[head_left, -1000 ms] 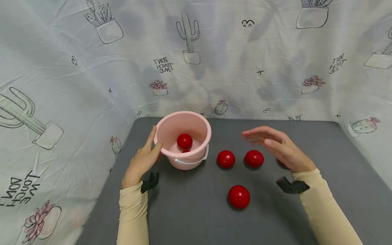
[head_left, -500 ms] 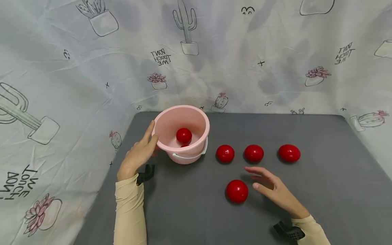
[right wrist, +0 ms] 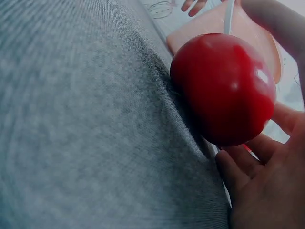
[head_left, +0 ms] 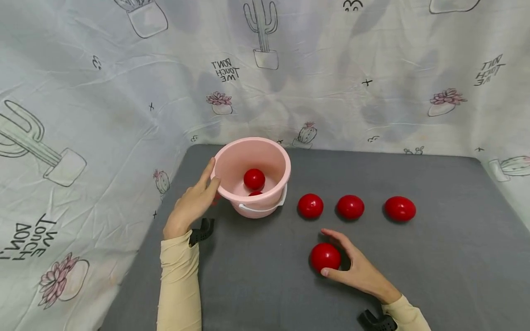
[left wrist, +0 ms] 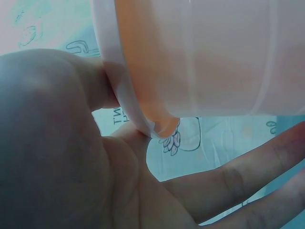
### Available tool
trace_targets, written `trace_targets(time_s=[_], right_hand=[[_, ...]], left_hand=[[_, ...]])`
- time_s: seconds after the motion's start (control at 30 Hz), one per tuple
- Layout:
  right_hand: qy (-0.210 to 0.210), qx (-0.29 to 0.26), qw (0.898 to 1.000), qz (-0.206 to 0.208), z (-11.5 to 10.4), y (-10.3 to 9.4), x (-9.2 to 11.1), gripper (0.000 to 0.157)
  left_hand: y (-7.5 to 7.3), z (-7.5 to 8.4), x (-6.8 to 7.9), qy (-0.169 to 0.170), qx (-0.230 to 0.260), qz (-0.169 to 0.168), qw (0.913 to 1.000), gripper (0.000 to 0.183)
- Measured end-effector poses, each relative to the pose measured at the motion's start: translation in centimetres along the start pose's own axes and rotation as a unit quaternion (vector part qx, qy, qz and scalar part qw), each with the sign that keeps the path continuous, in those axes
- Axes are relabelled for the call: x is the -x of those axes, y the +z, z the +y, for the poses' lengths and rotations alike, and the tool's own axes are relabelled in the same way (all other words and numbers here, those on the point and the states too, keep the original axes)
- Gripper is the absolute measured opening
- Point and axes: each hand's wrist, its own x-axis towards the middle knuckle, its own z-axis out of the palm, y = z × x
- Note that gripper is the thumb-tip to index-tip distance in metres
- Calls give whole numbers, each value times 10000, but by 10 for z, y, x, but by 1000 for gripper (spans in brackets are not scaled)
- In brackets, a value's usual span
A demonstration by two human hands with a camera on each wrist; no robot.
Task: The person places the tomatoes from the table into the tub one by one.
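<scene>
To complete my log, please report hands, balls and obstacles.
Left hand touching bucket. Right hand around nearest ball, grip unclear. Two balls visible inside bucket. Nothing visible blocking right hand.

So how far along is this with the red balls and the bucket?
Looks done: at least two balls inside the pink bucket, which the left hand holds. In hand: the right hand curves round another ball on the table. Remaining, probably: three balls in a row beyond.
</scene>
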Motion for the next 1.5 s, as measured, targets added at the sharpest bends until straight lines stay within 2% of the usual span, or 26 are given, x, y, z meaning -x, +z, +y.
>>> trace_targets(time_s=[0.27, 0.4, 0.57, 0.8, 0.97, 1.1, 1.3, 1.5], right_hand=[[-408, 582, 9975, 52, -1, 0, -1, 87], [-381, 804, 9960, -40, -3, 2, -1, 88], [-314, 667, 9973, -39, -5, 2, -3, 88], [-839, 590, 9946, -144, -2, 6, -9, 72], [-987, 385, 9943, -83, 0, 8, -11, 59], [-1133, 225, 9933, 5, 1, 8, -12, 55], [-914, -51, 9954, 271, 2, 6, -11, 52], [-611, -211, 9944, 834, -3, 2, -12, 53]], left_hand=[[-4, 8, 0, -44, -26, -63, 10000, 61], [-4, 9, 2, -91, -45, -103, 9999, 60], [-3, 9, 3, -147, 62, -129, 9998, 59], [-1, 8, 2, -66, 25, -135, 9999, 61], [-2, 8, 1, -89, 16, -133, 9999, 61], [-2, 9, 2, -83, 43, -121, 9999, 62], [-3, 9, 4, -53, 81, -106, 9999, 62], [-3, 9, 4, -90, 52, -79, 9999, 60]])
